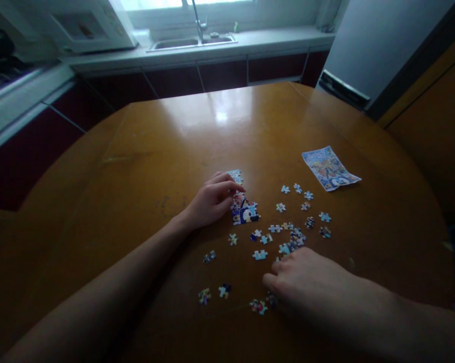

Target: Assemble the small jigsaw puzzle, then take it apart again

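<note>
A joined strip of jigsaw puzzle (246,214) lies on the wooden table, a blue-and-white dog's face showing at its near end. My left hand (214,197) rests against its left side, fingers stretched over the upper part and covering some of it. Among the loose puzzle pieces, my right hand (297,275) is low over the table with its fingers curled under. Whatever those fingers hold, if anything, is hidden. A cluster of loose pieces (296,239) lies just beyond the right knuckles, and a reddish piece (258,306) is to the hand's left.
A creased picture sheet (331,169) lies at the right on the table (167,136). Single pieces are scattered nearer me, such as a yellowish one (204,296). Past the table are a counter with a sink (174,44), a white microwave (83,25) and a grey fridge (378,45).
</note>
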Motion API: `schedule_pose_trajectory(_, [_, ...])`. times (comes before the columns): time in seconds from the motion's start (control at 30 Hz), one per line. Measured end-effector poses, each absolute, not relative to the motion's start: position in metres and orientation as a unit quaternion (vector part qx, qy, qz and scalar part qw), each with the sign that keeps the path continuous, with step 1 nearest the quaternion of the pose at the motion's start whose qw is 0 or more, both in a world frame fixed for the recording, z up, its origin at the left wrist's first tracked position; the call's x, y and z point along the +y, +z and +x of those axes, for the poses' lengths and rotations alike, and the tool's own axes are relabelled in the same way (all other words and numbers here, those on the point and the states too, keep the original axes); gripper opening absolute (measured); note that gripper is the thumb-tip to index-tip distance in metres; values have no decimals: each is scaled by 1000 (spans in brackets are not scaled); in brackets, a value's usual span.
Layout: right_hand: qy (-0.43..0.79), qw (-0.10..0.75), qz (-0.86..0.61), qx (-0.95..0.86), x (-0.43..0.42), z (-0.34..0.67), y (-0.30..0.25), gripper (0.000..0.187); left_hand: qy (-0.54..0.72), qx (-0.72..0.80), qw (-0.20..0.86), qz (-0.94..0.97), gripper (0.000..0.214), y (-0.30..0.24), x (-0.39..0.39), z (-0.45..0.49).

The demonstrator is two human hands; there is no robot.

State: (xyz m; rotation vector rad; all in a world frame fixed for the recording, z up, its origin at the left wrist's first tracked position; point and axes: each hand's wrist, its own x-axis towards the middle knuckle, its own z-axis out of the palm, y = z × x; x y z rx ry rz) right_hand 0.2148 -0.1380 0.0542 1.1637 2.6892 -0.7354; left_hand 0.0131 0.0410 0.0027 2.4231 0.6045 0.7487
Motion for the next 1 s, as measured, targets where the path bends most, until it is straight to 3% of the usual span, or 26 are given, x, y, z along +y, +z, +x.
schedule_pose_trajectory(0.33, [-236,22,362,901,-137,210,53,8,278,221,267,896,23,2,42,13])
schedule_pose_trajectory(0.53, [-371,-36,355,857,-121,229,65,11,276,224,266,896,24,3,41,14])
schedule_pose_trajectory(0.67, [-456,-155,424,767,-98,244,65,8,279,208,268,899,25,5,40,14])
schedule_pose_trajectory(0.8, [-450,-298,492,683,-76,253,49,4,267,190,275,904,27,6,40,13])
schedule_pose_trajectory(1.0, [-429,-369,541,622,-66,251,30,11,231,155,276,920,28,5,40,11])
